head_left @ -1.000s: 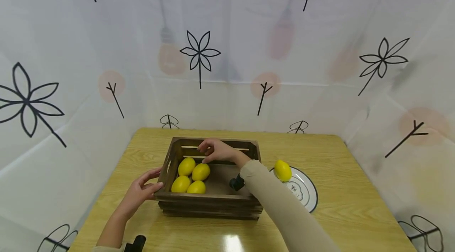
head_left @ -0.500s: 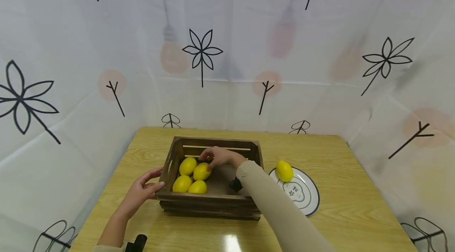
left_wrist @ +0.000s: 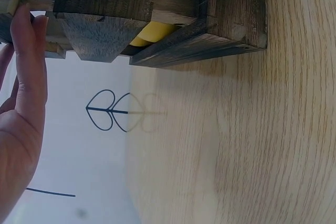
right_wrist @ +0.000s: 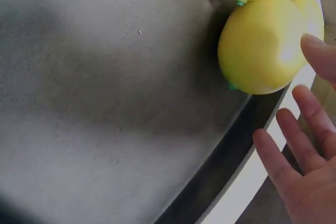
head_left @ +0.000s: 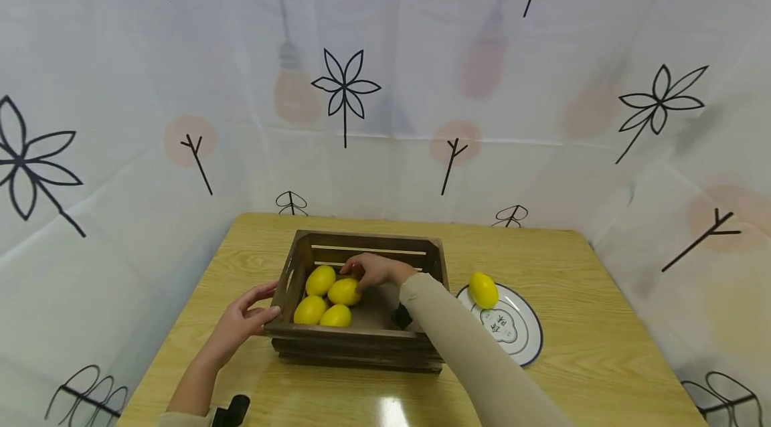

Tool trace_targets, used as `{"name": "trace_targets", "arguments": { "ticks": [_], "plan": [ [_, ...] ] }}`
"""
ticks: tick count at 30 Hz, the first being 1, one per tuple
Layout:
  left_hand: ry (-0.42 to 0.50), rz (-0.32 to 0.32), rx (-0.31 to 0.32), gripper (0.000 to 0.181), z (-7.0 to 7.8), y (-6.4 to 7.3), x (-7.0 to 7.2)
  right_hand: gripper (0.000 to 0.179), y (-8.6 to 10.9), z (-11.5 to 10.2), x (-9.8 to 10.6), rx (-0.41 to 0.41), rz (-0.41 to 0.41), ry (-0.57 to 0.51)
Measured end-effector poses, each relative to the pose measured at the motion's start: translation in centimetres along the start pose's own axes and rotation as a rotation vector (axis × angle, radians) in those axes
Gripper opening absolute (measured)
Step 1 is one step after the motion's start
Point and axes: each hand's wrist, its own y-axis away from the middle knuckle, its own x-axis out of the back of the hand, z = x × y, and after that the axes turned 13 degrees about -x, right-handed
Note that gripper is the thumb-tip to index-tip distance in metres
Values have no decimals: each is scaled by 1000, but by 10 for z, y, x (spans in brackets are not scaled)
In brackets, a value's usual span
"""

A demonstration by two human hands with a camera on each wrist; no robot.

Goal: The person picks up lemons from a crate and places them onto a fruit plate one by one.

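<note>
A brown slatted wooden crate (head_left: 361, 352) stands on the table, with several yellow lemons (head_left: 310, 310) grouped at its left end. My left hand (head_left: 241, 321) rests against the crate's left end, fingertips and thumb on its edge; the left wrist view shows the visible finger nearly straight against the wood. Inside the crate, my right hand (head_left: 378, 269) is at the back-right lemon (head_left: 344, 292). In the right wrist view its fingers are spread, and the thumb tip is at that lemon's edge (right_wrist: 260, 45). No lemon is lifted.
Right of the crate lies a white plate (head_left: 525, 336) with a dark rim, partly behind the right sleeve (head_left: 476, 353). Another lemon (head_left: 484, 290) sits at the plate's back-left edge. A patterned white cloth (head_left: 385, 166) surrounds the wooden table (head_left: 572, 373).
My right hand has lowered into the crate toward the back-right lemon, which now lies turned slightly more sideways. My left hand has stayed at the crate's left end.
</note>
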Motion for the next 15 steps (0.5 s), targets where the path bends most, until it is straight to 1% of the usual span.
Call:
{"name": "trace_targets", "arguments": {
  "ticks": [2, 7, 15],
  "plan": [
    [-2, 0, 0, 54, 0, 0, 1, 50, -1, -1, -1, -14, -4, 16],
    [-3, -7, 1, 54, 0, -1, 2, 51, -4, -2, -8, -34, -7, 130],
    [-16, -16, 1, 55, 1, -2, 4, 52, -11, -7, -24, -72, 82, 236]
  ]
}}
